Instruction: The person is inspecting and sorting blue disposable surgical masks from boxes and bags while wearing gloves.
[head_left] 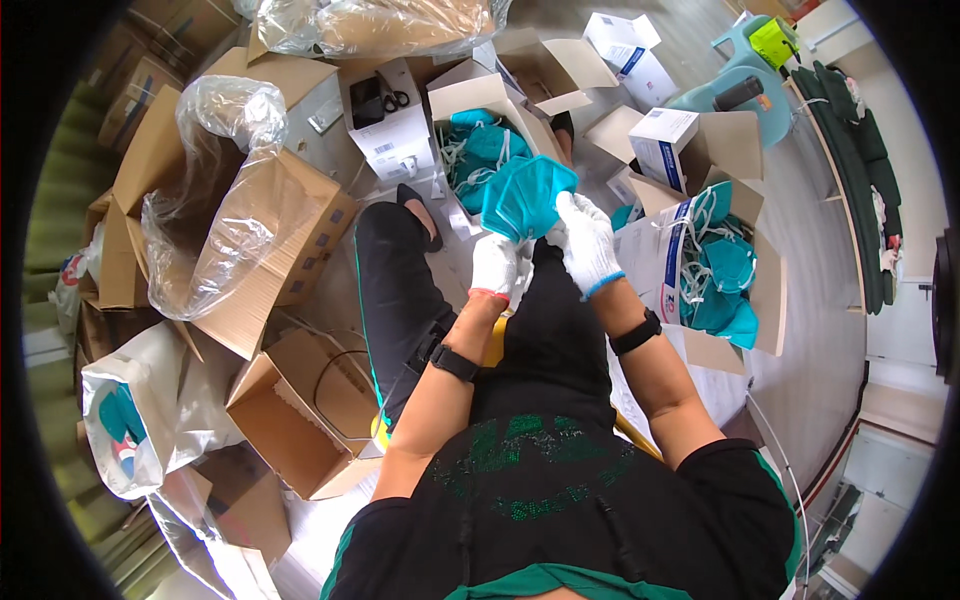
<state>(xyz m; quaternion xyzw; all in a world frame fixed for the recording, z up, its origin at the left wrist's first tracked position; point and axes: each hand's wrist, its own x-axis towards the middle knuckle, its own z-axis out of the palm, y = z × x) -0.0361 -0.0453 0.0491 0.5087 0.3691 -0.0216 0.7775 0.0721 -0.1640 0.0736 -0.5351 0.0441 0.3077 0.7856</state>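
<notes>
Both my hands wear white knit gloves and hold a small fanned stack of teal face masks in front of my knees. My left hand is closed round the lower edge of the masks, its fingertips partly hidden. On the right side, my right hand pinches the masks' edge between thumb and fingers. Just beyond them stands an open carton with more teal masks and white straps inside. To the right, another open carton lies with teal masks spilling from it.
A large cardboard box draped with clear plastic stands at the left. Scissors lie on a white box. An empty brown box and a white bag sit lower left. A blue stool stands far right.
</notes>
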